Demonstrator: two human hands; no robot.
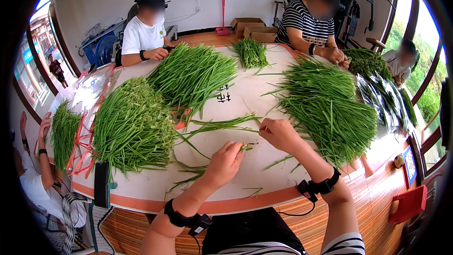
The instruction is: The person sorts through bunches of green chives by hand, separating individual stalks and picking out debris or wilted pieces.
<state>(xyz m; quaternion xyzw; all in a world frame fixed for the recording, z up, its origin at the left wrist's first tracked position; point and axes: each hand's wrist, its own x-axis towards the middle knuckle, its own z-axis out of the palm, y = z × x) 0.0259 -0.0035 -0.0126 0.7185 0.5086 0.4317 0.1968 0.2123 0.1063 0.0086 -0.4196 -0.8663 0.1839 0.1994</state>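
My left hand (226, 161) is closed on a few green stems whose pale budded tips stick out past the fingers. Just up and to the right, my right hand (281, 134) pinches the end of a long green stem (244, 128). A thin bunch of flowering chive stems (226, 123) lies on the table between two piles. Left of my hands is a big heap of chives with buds (136, 127); beyond it spreads another chive pile (196, 74). A wide pile of green stems (329, 117) lies to the right of my right hand.
A white table cover with an orange border (226, 205) runs along the near edge. Red ties (83, 148) lie at left beside more chives (64, 134). Clear plastic packs (384, 102) are at right. Co-workers sit around the table. A red stool (408, 204) stands on the floor.
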